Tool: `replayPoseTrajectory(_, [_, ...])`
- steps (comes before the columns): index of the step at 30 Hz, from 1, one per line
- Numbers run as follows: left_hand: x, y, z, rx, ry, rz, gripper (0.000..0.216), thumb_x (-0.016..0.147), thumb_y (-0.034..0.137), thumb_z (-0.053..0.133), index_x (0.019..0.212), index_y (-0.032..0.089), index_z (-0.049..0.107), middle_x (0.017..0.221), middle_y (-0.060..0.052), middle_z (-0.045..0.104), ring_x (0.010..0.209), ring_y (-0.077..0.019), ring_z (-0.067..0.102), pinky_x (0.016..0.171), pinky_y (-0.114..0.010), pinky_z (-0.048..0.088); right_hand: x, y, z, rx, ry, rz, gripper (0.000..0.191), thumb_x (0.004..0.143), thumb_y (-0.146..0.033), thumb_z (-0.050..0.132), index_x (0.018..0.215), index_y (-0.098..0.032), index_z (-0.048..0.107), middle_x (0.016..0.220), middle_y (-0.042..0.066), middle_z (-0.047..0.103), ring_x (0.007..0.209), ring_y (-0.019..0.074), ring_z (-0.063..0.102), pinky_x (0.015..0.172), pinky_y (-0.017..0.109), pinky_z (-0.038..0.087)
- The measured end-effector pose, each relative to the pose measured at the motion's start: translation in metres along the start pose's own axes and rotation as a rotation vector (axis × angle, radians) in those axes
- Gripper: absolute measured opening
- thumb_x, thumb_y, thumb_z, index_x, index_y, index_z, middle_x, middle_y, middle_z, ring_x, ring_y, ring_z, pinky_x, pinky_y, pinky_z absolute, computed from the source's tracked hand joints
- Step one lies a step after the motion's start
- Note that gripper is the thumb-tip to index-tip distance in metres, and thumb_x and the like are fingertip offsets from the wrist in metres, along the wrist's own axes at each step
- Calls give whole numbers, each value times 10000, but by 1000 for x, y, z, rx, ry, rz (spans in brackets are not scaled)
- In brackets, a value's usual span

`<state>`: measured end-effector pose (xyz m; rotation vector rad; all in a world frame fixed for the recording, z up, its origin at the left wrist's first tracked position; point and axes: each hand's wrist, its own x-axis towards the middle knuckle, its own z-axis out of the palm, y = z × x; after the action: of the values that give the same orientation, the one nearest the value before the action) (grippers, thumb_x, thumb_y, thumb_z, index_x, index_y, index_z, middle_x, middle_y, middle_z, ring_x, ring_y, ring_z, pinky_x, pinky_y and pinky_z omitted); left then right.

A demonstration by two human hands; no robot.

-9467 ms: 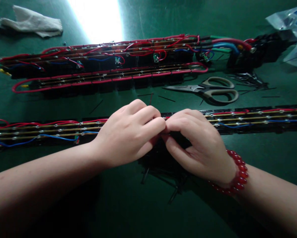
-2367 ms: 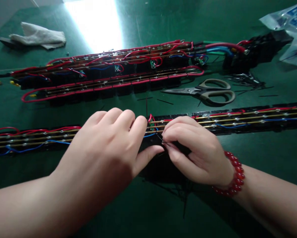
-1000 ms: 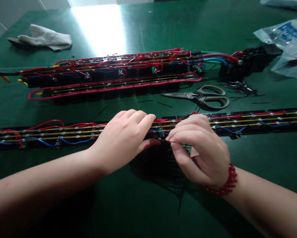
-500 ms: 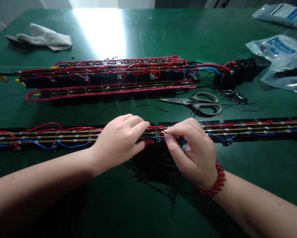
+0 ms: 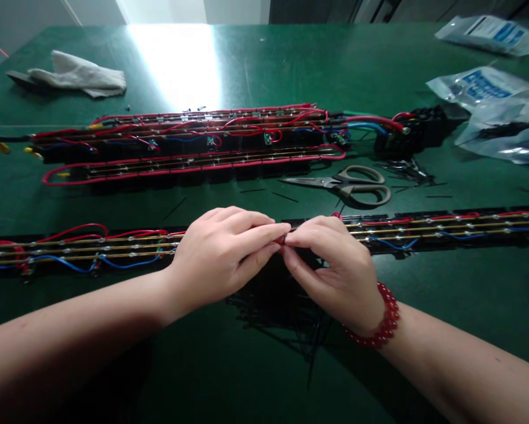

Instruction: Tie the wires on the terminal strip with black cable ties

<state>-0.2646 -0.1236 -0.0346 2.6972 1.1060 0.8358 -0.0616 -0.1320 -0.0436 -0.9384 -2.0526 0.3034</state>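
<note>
A long black assembly with brass-coloured rods and red and blue wires lies across the table in front of me. My left hand rests over its middle, thumb and index finger drawn together at the wires. From the other side, my right hand, with a red bead bracelet at the wrist, pinches at the same spot. The two sets of fingertips nearly meet. A thin black cable tie showed in the right pinch a moment ago; now the fingers mostly cover it. Below the hands lies a dark heap of black cable ties.
Beyond the assembly lie grey-handled scissors and scattered thin black offcuts. Farther back are more wired assemblies joined to a black block. Plastic bags sit at the right, a white cloth at the far left.
My left index finger and thumb have reached right and closed over the wires. The right fingertips have shifted slightly left and lower, meeting the left ones. The view has shifted a little.
</note>
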Motion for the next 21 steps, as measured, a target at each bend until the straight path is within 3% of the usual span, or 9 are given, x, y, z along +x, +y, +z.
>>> replayPoseTrajectory(7, [-3, -1, 0, 240, 47, 190, 204, 923, 233, 617, 1104, 162, 680, 1139, -52, 744, 951, -221, 682, 819, -382, 512, -1, -2, -1, 59, 13, 66, 73, 894, -137, 656, 922, -204, 649, 861, 8, 729, 809, 133, 660, 761, 294, 522])
replayPoseTrajectory(13, [-4, -6, 2, 150, 72, 178, 92, 916, 159, 608, 983, 181, 668, 1125, -28, 750, 955, -203, 686, 810, -359, 513, 0, -2, -4, 113, -20, 59, 57, 928, -167, 609, 938, -198, 656, 866, 19, 721, 833, 144, 648, 787, 313, 527])
replayPoseTrajectory(21, [-3, -6, 4, 130, 56, 123, 85, 936, 185, 570, 940, 193, 654, 1091, -12, 757, 946, -185, 692, 811, -343, 508, -4, -4, -4, 159, 2, 143, 106, 982, -212, 510, 999, -220, 614, 916, 18, 710, 848, 162, 671, 780, 346, 528])
